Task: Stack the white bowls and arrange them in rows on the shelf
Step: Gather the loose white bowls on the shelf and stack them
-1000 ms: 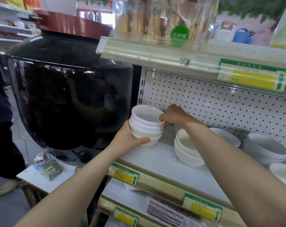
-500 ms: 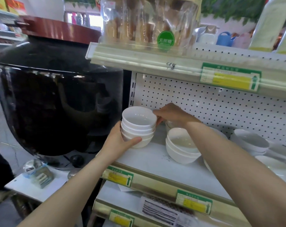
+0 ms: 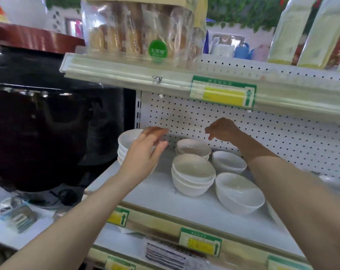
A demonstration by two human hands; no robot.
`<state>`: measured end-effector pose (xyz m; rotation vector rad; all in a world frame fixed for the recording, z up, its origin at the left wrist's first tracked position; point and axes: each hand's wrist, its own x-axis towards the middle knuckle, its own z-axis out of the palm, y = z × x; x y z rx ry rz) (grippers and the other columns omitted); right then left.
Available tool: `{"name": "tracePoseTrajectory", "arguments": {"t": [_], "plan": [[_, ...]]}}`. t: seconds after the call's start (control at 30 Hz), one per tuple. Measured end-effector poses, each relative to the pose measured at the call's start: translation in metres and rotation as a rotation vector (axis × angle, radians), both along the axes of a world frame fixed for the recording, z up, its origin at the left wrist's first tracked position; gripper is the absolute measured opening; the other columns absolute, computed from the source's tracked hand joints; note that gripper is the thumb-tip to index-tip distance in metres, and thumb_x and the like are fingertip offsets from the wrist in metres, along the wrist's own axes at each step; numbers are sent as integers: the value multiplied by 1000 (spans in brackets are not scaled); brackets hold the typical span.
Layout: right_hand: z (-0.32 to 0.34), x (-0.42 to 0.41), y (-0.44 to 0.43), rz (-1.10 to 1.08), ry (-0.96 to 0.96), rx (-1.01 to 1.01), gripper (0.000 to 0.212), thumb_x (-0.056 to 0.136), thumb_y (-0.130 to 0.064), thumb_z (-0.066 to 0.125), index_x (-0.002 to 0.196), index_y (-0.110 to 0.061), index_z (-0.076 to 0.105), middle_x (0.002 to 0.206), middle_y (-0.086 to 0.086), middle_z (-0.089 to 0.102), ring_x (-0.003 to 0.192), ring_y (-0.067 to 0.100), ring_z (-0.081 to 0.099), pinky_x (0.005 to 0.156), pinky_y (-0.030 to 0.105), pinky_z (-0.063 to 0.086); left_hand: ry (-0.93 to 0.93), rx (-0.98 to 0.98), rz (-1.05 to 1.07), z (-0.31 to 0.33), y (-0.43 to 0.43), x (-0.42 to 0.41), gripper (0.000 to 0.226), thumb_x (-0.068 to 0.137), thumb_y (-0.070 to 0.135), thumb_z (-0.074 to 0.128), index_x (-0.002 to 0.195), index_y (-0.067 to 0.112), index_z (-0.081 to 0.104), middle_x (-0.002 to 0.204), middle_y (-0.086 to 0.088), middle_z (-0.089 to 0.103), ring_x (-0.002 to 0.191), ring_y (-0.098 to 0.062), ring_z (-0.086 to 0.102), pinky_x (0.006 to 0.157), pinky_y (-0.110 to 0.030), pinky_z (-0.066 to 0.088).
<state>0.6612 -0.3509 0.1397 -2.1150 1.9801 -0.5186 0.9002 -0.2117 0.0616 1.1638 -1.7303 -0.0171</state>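
While both hands hang open and empty, left hand covers the far-left stack, right hand above the shelf's loose bowls

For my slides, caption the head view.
Both open hands, left hand and right hand, hover above stacked white bowls.

The white bowls are seen to be glazed ceramic, smooth and glossy, with soft highlights inside them. The shelf is finished in smooth, matt white painted metal, and the back panel behind it is perforated sheet in the same paint, while the price labels are printed paper held behind a clear plastic strip. The big jar is coated in a dark, mirror-glossy glaze, and the packets above are wrapped in clear, crinkled plastic film.
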Motion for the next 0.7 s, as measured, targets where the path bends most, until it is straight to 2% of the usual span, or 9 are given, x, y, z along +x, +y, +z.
{"name": "tracePoseTrajectory", "arguments": {"t": [0.1,0.2,0.23,0.3,0.33,0.4,0.5,0.6,0.7], "plan": [[-21,-16,-15,17,71,27,29,91,-23,52,74,-5,68,88,6,77,66,21,60,63,25,49,-91,92,-25,-9,-12,-29,46,95,42,48,136,21,55,136,1,52,117,-16,57,103,-28,43],[-42,-29,-31,60,137,55,20,94,-26,54,93,-11,66,99,10,68,81,22,55,77,30,48,-106,224,-22,-24,-18,-48,64,92,61,43,144,23,44,144,1,47,129,-16,48,110,-36,39],[-48,-31,-38,74,167,69,22,92,-27,56,97,-9,68,95,10,66,82,21,53,73,28,46,-111,255,-12,-29,-18,-52,68,92,64,43,146,23,41,146,2,45,130,-16,46,111,-34,37],[-58,-30,-50,96,225,112,25,84,-25,61,88,-1,67,75,7,58,76,20,53,59,25,40,-137,283,30,-39,-17,-58,78,88,72,36,147,21,39,149,3,43,124,-19,51,107,-30,36],[-61,-27,-52,105,215,122,24,83,-25,60,81,-2,62,71,6,54,77,21,54,55,25,37,-123,306,54,-43,-16,-59,86,84,77,31,147,20,39,149,2,42,119,-20,54,105,-30,37],[-66,-21,-54,134,155,138,23,88,-29,57,85,-6,56,77,6,53,82,24,53,56,26,36,-35,373,88,-54,-14,-61,99,77,86,29,147,17,39,150,-1,41,122,-16,51,108,-33,37],[-75,-15,-60,156,87,176,21,89,-25,58,93,-6,50,89,10,55,86,26,53,59,27,40,169,460,75,-66,-8,-64,110,67,91,42,150,18,34,153,3,38,133,-9,42,111,-37,39],[-80,-11,-67,147,-20,178,9,84,-14,56,88,-6,53,98,17,64,90,30,63,71,30,50,305,503,-21,-72,0,-73,104,64,74,71,148,27,31,143,20,47,128,-1,48,108,-31,43],[-77,-12,-68,168,-95,151,13,82,-8,55,71,-7,49,84,16,62,65,25,60,51,23,43,321,466,-60,-75,2,-81,82,68,36,87,135,36,39,126,27,56,122,0,54,100,-25,47]]}}
